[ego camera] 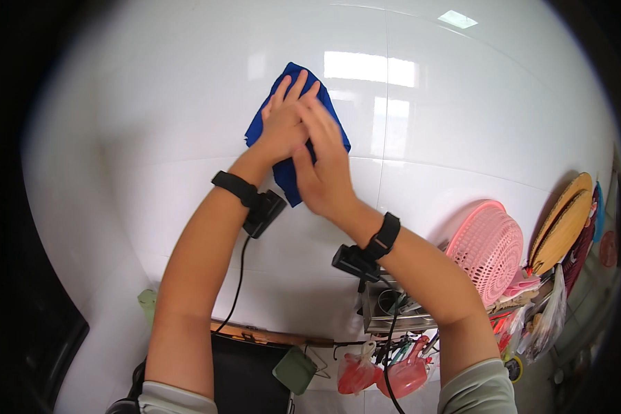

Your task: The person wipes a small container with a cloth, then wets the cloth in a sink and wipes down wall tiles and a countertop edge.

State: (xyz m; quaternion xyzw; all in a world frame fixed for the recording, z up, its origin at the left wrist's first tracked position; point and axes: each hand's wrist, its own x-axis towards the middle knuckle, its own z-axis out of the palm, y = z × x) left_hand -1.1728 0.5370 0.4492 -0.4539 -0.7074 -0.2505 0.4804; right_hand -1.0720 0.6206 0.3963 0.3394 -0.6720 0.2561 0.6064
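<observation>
A blue cloth (287, 182) lies spread against the glossy white tiled wall (186, 119). My left hand (284, 124) presses flat on it with the fingers spread, keeping it up on the wall. Over the back and fingers of that hand lies my right hand (323, 155), slightly blurred, its thumb apart from its fingers. Nothing shows in the right palm, which faces the cloth and my left hand. Part of the cloth is hidden under both hands. Each wrist wears a black strap with a small black device and a cable.
At lower right are a pink plastic colander (489, 251), round wooden boards (564, 222) and a metal utensil rack (398, 323). Below hang a green dustpan-like item (295, 370), a red bag (359, 372) and a pink plastic scoop (406, 375). The left cable (240, 279) trails downward.
</observation>
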